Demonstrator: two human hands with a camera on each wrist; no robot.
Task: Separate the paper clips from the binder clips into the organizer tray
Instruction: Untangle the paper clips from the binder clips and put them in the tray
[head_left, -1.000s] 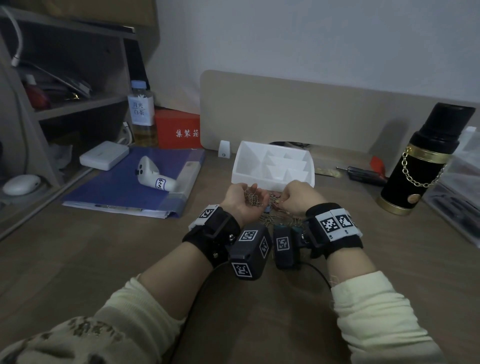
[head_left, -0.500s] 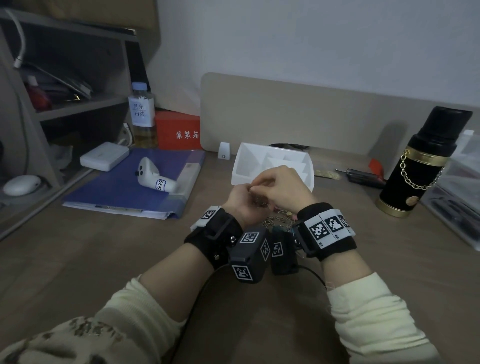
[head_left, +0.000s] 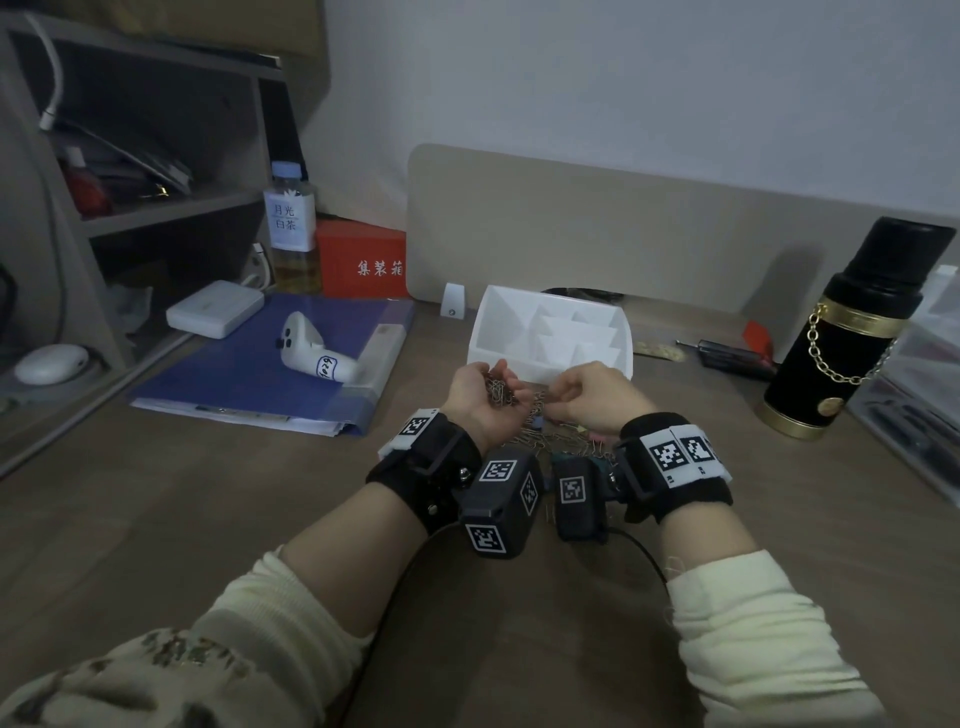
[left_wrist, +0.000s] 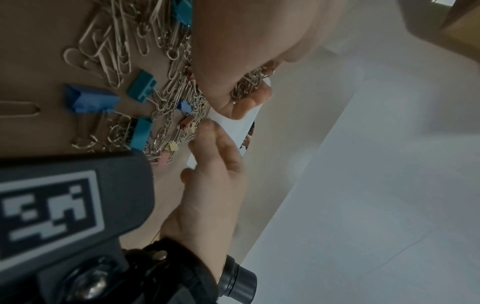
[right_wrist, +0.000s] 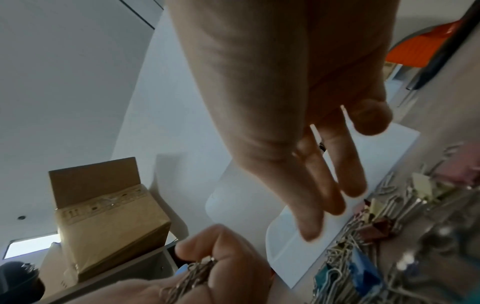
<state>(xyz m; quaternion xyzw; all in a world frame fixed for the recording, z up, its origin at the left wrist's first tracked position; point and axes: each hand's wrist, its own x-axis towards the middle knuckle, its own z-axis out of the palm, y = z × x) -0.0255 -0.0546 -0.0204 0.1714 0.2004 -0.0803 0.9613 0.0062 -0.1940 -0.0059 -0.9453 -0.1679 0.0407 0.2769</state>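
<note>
My left hand (head_left: 491, 387) lies palm up in front of the white organizer tray (head_left: 480, 332) and cups a bunch of silver paper clips (head_left: 498, 391), also seen in the left wrist view as paper clips (left_wrist: 248, 84). My right hand (head_left: 579, 395) is beside it, palm down, with its fingers (right_wrist: 324, 191) straight and reaching to the mixed pile (left_wrist: 166, 115) on the desk. It holds nothing that I can see. The pile has paper clips and blue (left_wrist: 91, 101), teal, brown and pale binder clips. It lies between my wrists and the tray (left_wrist: 233, 125).
A black flask with a gold chain (head_left: 852, 332) stands at the right. A blue folder (head_left: 260, 374) with a white controller (head_left: 317, 353) lies at the left, behind it a bottle (head_left: 291, 228) and a red box (head_left: 361, 260). Shelves stand far left.
My right hand went from the pile over to my left palm half a second ago. It is now back at the pile on the right. My left hand stayed put with its clips.
</note>
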